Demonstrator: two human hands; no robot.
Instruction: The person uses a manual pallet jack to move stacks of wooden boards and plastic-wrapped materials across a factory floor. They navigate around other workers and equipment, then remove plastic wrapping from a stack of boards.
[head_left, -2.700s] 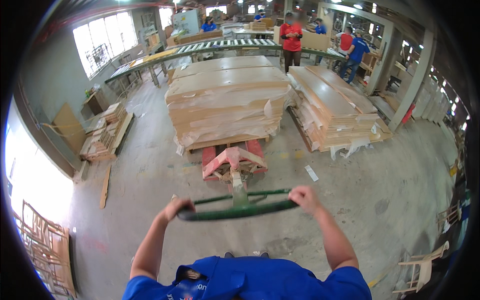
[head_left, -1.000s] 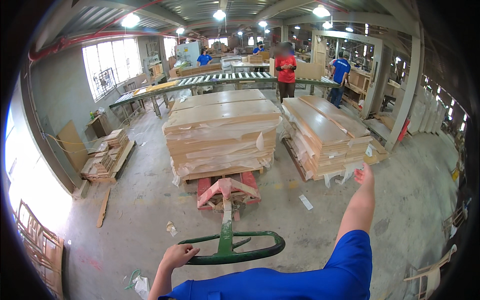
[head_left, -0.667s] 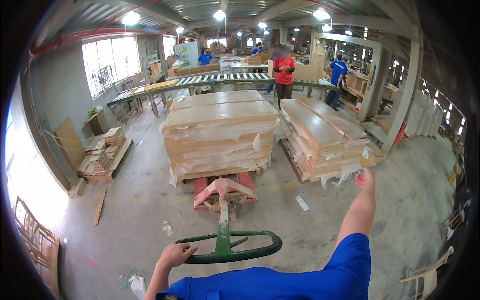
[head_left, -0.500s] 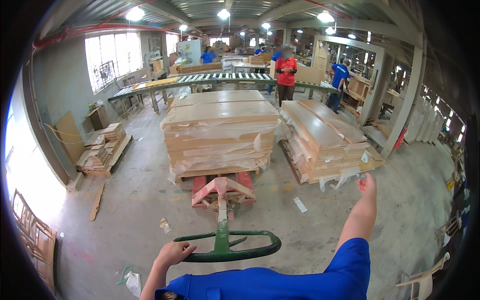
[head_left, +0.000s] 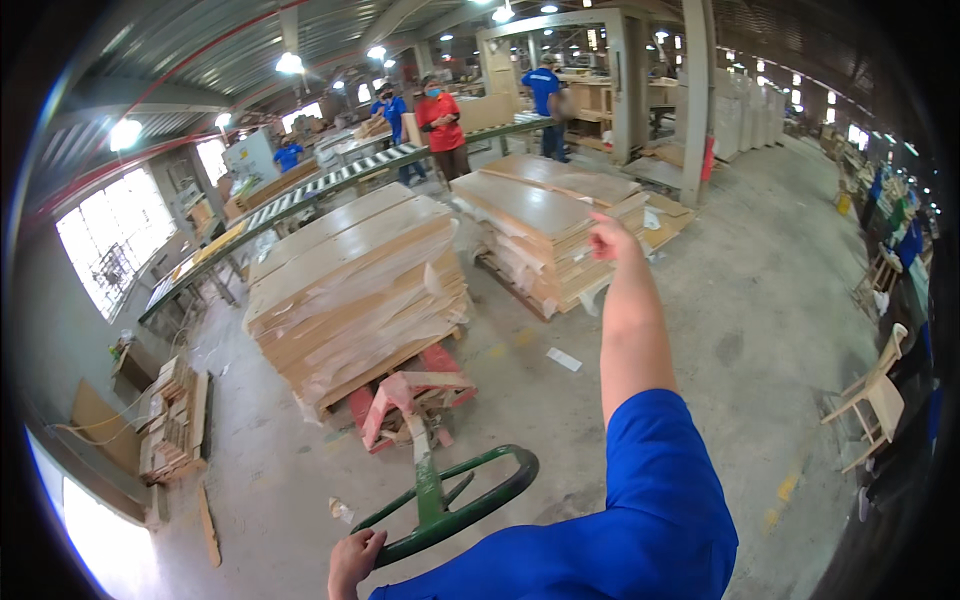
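At the bottom of the head view my left hand (head_left: 356, 556) is closed round the near left part of the green loop handle (head_left: 432, 500) of a pallet jack. Its red forks (head_left: 372, 424) reach under a pallet bearing a tall stack of wooden panels (head_left: 365, 300), partly covered in torn clear film. My right arm stretches forward, away from the handle. Out in the air, my right hand (head_left: 608, 238) has its index finger extended, other fingers curled, and nothing visible in it. Behind it in the picture lies a second, lower panel stack (head_left: 550, 215); contact with it does not show.
A roller conveyor (head_left: 330, 180) crosses behind the stacks. Near it stand a person in red (head_left: 440, 125) and several in blue. Small boards lie on a pallet (head_left: 175, 425) at left. A steel post (head_left: 697, 110) and a wooden chair (head_left: 872, 400) are at right.
The view has swung right and tilted, so the stacks sit further left. My right arm has risen and reaches further ahead, index finger now out. My left hand stays on the handle.
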